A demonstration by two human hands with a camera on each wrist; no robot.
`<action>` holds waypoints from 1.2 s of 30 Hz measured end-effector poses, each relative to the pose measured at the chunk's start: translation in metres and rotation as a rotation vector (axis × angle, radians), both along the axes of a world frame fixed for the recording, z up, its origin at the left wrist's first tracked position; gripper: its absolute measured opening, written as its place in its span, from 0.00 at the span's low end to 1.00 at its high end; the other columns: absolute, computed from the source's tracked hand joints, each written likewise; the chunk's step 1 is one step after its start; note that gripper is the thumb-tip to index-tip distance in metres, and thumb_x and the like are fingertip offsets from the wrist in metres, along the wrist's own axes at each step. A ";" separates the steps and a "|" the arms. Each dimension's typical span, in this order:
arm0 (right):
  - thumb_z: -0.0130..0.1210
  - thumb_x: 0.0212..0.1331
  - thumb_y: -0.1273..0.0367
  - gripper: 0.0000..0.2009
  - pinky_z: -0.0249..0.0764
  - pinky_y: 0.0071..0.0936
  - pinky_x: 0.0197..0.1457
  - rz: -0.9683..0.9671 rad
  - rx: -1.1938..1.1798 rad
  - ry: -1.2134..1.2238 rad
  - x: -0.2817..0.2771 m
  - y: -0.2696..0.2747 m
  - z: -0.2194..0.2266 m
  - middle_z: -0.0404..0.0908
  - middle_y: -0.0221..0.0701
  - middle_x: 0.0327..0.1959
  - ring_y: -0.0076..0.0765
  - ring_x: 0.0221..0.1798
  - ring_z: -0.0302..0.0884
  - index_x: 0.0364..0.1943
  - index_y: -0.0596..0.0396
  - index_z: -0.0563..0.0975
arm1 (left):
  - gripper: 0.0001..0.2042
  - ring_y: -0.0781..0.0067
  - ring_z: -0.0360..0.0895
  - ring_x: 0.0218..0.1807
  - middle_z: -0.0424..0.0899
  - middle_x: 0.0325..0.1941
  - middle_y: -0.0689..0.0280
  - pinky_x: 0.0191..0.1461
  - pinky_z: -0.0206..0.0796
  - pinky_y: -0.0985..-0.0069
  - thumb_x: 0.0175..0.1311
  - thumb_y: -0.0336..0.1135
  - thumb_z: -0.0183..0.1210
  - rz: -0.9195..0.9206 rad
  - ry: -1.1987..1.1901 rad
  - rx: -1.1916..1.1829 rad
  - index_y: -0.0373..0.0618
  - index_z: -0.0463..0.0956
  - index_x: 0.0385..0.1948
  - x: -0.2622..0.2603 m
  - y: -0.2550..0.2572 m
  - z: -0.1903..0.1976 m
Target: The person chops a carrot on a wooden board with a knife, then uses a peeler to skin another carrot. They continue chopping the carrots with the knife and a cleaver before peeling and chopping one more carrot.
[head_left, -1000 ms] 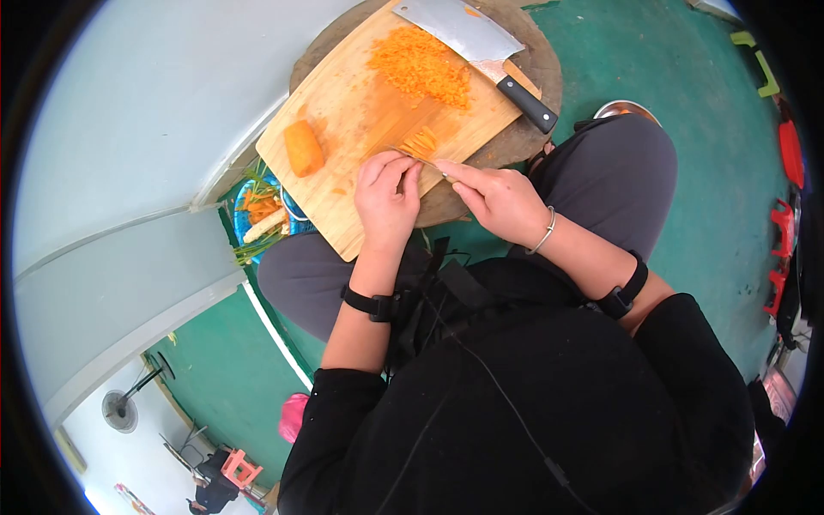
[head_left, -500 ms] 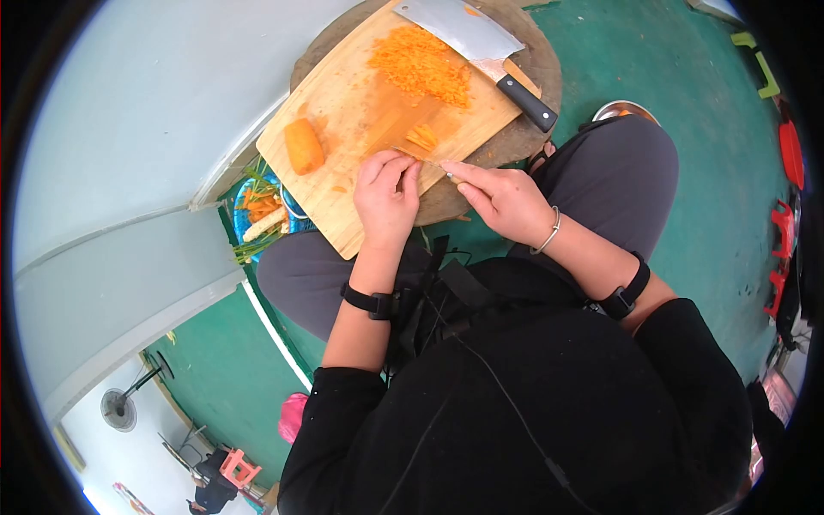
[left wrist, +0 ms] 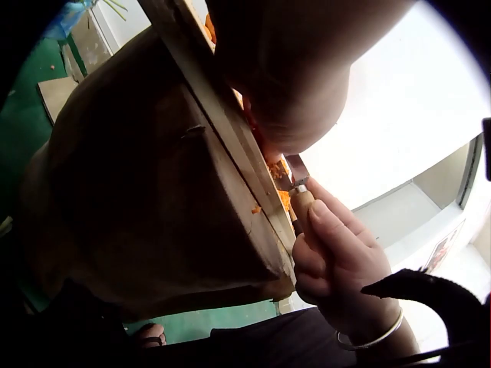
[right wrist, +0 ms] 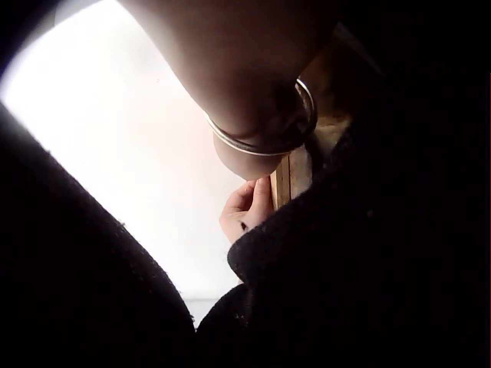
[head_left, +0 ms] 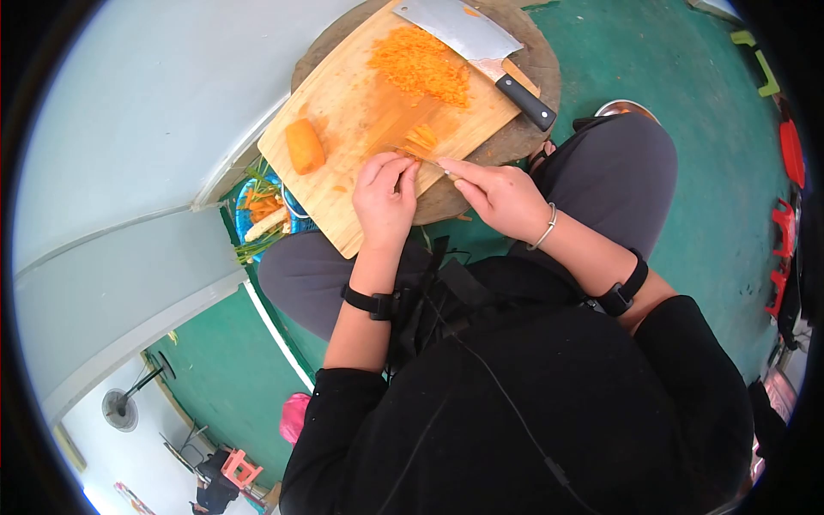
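In the head view my right hand [head_left: 506, 202] grips a small knife, its index finger stretched along the top. The left wrist view shows the knife's wooden handle [left wrist: 304, 208] in that fist. My left hand [head_left: 384, 197] is bent over the near edge of the wooden cutting board [head_left: 335, 210], thumb and fingertips pinching a carrot piece that they mostly hide. The blade lies right at those fingertips. Just beyond it are cut carrot strips [head_left: 421, 136]. A peeled carrot chunk [head_left: 304, 147] lies to the left, and a heap of minced carrot [head_left: 421, 69] farther back.
A cleaver [head_left: 463, 33] lies across the board's far right edge, its black handle overhanging. Under the board is a round wooden block [head_left: 542, 73]. A blue basket [head_left: 296, 225] with carrot scraps and greens stands at left; a metal bowl [head_left: 625, 108] sits beyond the right knee.
The right hand has shifted slightly back and then forward with the knife. The strips beside the blade have moved a little. The left hand has hardly moved.
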State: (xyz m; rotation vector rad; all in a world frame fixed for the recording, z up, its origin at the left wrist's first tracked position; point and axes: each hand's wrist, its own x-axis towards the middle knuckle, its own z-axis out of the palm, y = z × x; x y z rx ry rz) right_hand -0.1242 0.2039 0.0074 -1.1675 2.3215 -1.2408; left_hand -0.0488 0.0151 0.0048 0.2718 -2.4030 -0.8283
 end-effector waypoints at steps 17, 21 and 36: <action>0.55 0.66 0.68 0.19 0.80 0.37 0.38 0.010 0.084 0.037 0.001 -0.006 0.007 0.86 0.40 0.37 0.46 0.34 0.84 0.62 0.44 0.77 | 0.05 0.62 0.81 0.38 0.83 0.35 0.63 0.42 0.75 0.71 0.51 0.23 0.70 0.004 0.013 0.052 0.41 0.83 0.29 0.000 0.000 -0.002; 0.55 0.67 0.68 0.20 0.79 0.38 0.37 0.016 0.050 0.027 -0.001 -0.008 0.004 0.85 0.41 0.35 0.47 0.34 0.84 0.63 0.44 0.76 | 0.06 0.62 0.81 0.37 0.83 0.35 0.63 0.41 0.74 0.71 0.51 0.23 0.70 0.001 0.019 0.034 0.41 0.83 0.29 0.000 -0.001 -0.004; 0.55 0.66 0.70 0.18 0.82 0.35 0.43 0.032 0.010 -0.007 -0.001 0.006 0.003 0.86 0.41 0.45 0.47 0.40 0.86 0.60 0.49 0.78 | 0.04 0.66 0.82 0.35 0.83 0.34 0.62 0.39 0.75 0.75 0.53 0.23 0.70 -0.003 0.003 0.017 0.39 0.84 0.29 0.001 -0.003 -0.002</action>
